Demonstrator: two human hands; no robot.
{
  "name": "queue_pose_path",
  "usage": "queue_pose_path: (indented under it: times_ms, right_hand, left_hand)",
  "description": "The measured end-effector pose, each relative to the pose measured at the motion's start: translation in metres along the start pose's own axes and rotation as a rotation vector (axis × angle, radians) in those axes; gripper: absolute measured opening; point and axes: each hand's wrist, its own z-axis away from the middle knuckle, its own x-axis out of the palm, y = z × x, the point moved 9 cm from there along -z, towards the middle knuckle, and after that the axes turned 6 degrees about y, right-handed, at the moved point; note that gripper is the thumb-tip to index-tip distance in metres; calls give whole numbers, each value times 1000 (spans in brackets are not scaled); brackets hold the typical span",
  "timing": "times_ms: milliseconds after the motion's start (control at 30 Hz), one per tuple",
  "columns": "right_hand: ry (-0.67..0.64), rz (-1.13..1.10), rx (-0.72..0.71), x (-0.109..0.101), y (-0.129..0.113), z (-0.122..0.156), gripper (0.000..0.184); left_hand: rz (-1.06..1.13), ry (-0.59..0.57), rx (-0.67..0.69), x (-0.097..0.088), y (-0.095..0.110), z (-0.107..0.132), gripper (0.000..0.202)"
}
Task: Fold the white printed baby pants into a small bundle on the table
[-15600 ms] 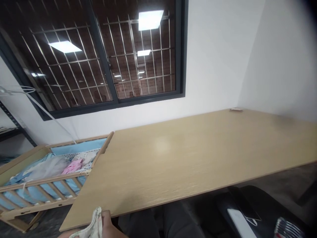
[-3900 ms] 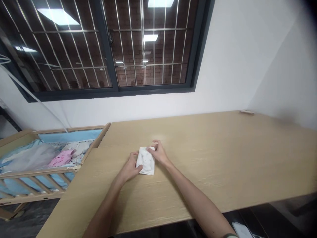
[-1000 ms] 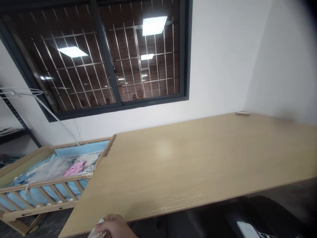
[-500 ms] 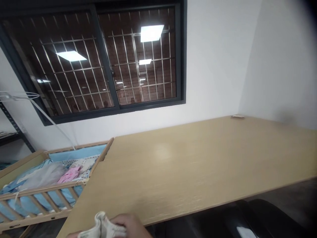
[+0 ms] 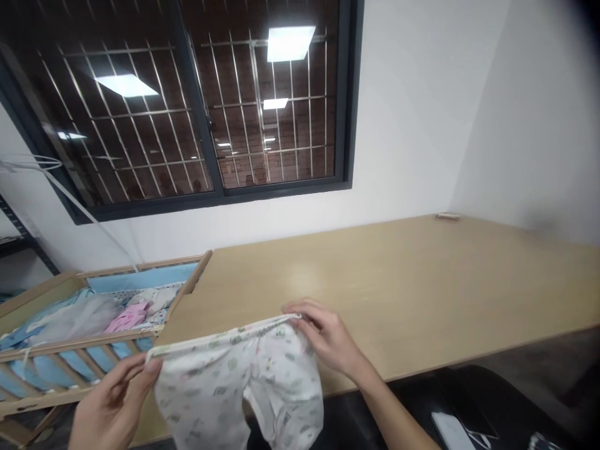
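A small pair of white baby pants (image 5: 206, 381) with a green and pink print hangs stretched out near the table's front edge. My left hand (image 5: 112, 400) pinches one end of the elastic waistband between thumb and fingers. At the other end of the waistband, my right hand (image 5: 323, 331) has its fingers closed on the cloth. Both legs dangle below, with a gap between them, and the lower part of one leg runs out of view. Behind the pants lies the wooden tabletop (image 5: 375, 281).
To the left stands a wooden crib (image 5: 60, 347) with blue lining and a pink cloth (image 5: 129, 315) among other fabrics. A small flat object (image 5: 447, 216) rests at the table's far corner. A white phone-like object (image 5: 452, 431) lies low right on something black. A barred window (image 5: 272, 119) is ahead.
The bunched pale cloth at the bottom edge has come up and been spread into pants, held at both ends of the waistband. Both hands have moved apart and further into view.
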Motion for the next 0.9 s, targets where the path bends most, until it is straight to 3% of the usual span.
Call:
queue_pose_path:
  times_ms: [100, 233, 367, 467, 567, 700, 900]
  right_hand:
    - [83, 117, -78, -17, 19, -31, 27]
    - [95, 260, -16, -15, 93, -71, 28]
    - [25, 489, 85, 3, 184, -89, 28]
    - [-65, 700, 137, 18, 235, -90, 29]
    - [-100, 779, 163, 28, 263, -90, 28]
    - [-122, 850, 196, 34, 288, -102, 27]
    - [-107, 862, 244, 31, 319, -133, 26]
  left_hand:
    - [102, -179, 76, 50, 27, -30, 45]
    - [70, -314, 232, 129, 46, -61, 47]
    - [-217, -416, 217, 215, 21, -68, 37]
    - [-365, -432, 181, 263, 2, -64, 30]
    - [-466, -429, 161, 296, -11, -62, 27]
    - [-578, -445, 143, 326, -22, -67, 26]
    - [-673, -433, 108, 345, -24, -87, 36]
